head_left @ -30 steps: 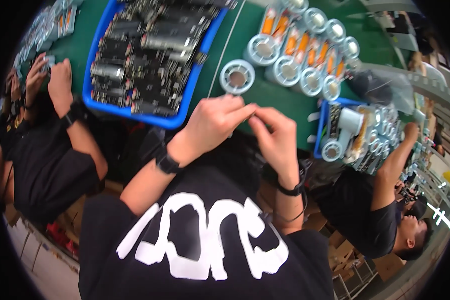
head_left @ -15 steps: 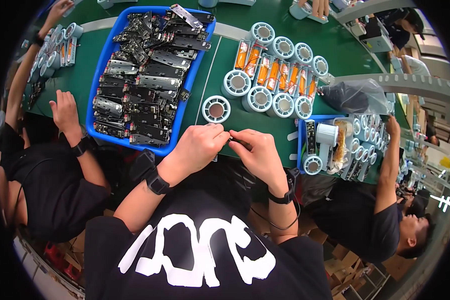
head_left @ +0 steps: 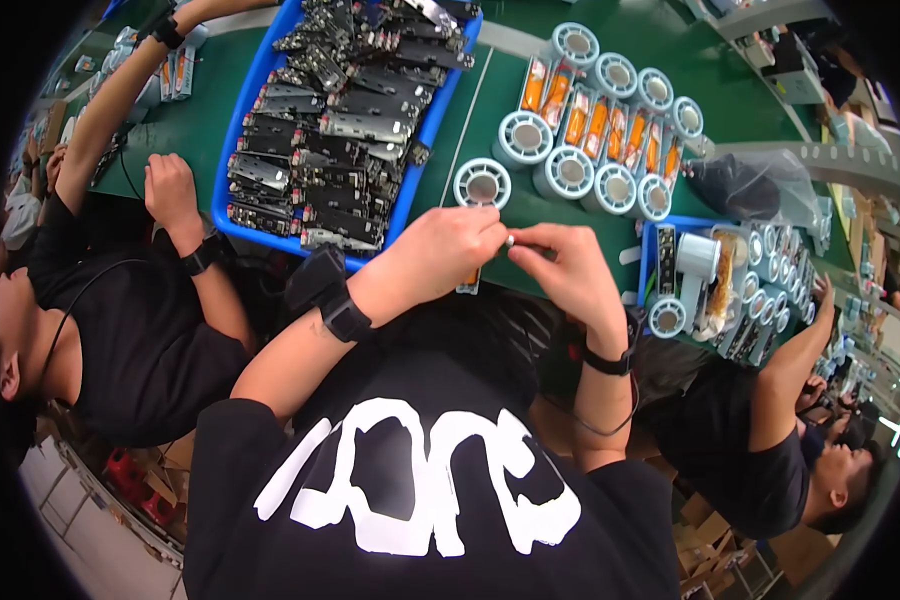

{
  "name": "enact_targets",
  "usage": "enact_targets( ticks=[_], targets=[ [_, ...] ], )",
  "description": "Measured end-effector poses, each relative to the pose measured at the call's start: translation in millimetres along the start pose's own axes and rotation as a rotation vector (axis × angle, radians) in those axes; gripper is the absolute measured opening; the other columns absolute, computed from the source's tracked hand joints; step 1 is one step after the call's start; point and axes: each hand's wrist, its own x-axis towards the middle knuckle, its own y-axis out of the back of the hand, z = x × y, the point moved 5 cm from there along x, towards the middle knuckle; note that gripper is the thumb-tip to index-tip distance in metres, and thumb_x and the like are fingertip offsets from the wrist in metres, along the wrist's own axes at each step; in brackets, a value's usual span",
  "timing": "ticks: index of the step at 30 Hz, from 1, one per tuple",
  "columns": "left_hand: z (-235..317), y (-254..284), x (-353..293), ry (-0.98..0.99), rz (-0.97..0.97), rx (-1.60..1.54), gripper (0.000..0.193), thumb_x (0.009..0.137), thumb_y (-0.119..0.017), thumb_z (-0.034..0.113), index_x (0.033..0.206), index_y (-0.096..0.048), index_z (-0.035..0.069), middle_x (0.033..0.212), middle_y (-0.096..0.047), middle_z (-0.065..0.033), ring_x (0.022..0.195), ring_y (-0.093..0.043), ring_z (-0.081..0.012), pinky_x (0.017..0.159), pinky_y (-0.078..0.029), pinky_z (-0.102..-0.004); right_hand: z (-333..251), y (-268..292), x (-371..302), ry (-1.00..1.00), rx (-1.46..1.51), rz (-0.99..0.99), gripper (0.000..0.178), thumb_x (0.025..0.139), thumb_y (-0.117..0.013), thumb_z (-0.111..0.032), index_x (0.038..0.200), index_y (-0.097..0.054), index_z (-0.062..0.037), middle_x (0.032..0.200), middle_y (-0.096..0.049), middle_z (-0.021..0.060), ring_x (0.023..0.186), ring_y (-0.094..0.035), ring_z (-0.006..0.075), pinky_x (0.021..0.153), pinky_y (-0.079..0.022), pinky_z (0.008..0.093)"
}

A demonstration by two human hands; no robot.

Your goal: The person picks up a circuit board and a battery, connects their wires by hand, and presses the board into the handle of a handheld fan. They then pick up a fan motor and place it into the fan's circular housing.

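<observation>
My left hand [head_left: 450, 252] is closed, its fingertips pinched together at the near edge of the bench. Facing it, my right hand [head_left: 568, 268] is closed too, thumb against the fingers. A tiny pale piece [head_left: 510, 240] shows between the two sets of fingertips; its kind is too small to tell. Beyond and partly under my left hand is a light-blue device body with a round, slotted head [head_left: 482, 186]. Its orange-and-white lower end [head_left: 469, 282] peeks out below that hand, while the middle is hidden.
At left stands a blue tray [head_left: 232, 150] full of dark circuit-board assemblies. Several light-blue device bodies with orange batteries [head_left: 597, 125] lie in rows ahead. A blue bin [head_left: 646, 262] and a plastic-wrapped bundle [head_left: 750, 190] are at right. Co-workers sit on both sides.
The whole view has shifted, moving the bench things right and up in the picture. My hands stay close together; a dark thin piece seen at my right fingertips before no longer shows.
</observation>
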Motion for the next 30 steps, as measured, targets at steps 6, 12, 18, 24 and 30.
enact_targets(
  ticks=[6, 12, 18, 24, 30],
  targets=[
    [-6.6, 0.1, -0.1, 0.070, 0.017, -0.149, 0.009, 0.080, -0.067, 0.000, 0.083, -0.058, 0.001, 0.081, -0.058, -0.0128, 0.076, -0.066, -0.0323, 0.066, -0.054, -0.0419, -6.0, 2.0, 7.9, -0.056, -0.045, -0.053, 0.022, 0.086, -0.074, -0.008, 0.104, -0.075, 0.0031, 0.087, -0.074, 0.0169, 0.068, -0.067, 0.0213, 0.065, -0.052, 0.0306],
    [-9.0, 2.2, 2.7, 0.077, 0.004, -0.158, 0.010, 0.082, -0.068, 0.001, 0.081, -0.058, 0.000, 0.078, -0.058, -0.0138, 0.073, -0.065, -0.0341, 0.064, -0.053, -0.0432, -11.1, 2.2, 10.5, -0.017, -0.085, -0.088, 0.022, 0.085, -0.074, -0.007, 0.105, -0.075, 0.0023, 0.088, -0.074, 0.0171, 0.071, -0.068, 0.0251, 0.067, -0.053, 0.0321],
    [-12.9, 1.9, 7.6, 0.060, -0.062, -0.161, 0.011, 0.083, -0.070, 0.002, 0.083, -0.060, 0.000, 0.079, -0.060, -0.0132, 0.072, -0.065, -0.0338, 0.063, -0.053, -0.0426, -14.6, 5.6, 10.1, 0.073, -0.121, -0.091, 0.022, 0.086, -0.074, -0.007, 0.106, -0.074, 0.0017, 0.088, -0.074, 0.0162, 0.072, -0.069, 0.0244, 0.067, -0.053, 0.0319],
    [-9.8, 11.9, 9.1, 0.040, 0.002, -0.177, 0.012, 0.084, -0.072, 0.005, 0.085, -0.061, 0.000, 0.080, -0.059, -0.0119, 0.074, -0.065, -0.0321, 0.064, -0.053, -0.0411, -14.3, 9.5, 10.0, 0.026, -0.095, -0.081, 0.023, 0.086, -0.074, -0.008, 0.107, -0.075, 0.0011, 0.089, -0.074, 0.0147, 0.070, -0.067, 0.0211, 0.066, -0.053, 0.0305],
    [-13.6, 13.2, 1.8, 0.100, 0.089, -0.301, 0.021, 0.081, -0.077, 0.002, 0.101, -0.069, 0.001, 0.088, -0.063, -0.0101, 0.070, -0.065, -0.0282, 0.061, -0.053, -0.0361, -5.3, 4.9, 12.6, -0.024, -0.045, -0.093, 0.024, 0.086, -0.074, -0.009, 0.109, -0.075, 0.0007, 0.088, -0.075, 0.0143, 0.069, -0.067, 0.0178, 0.065, -0.052, 0.0290]
  ],
)
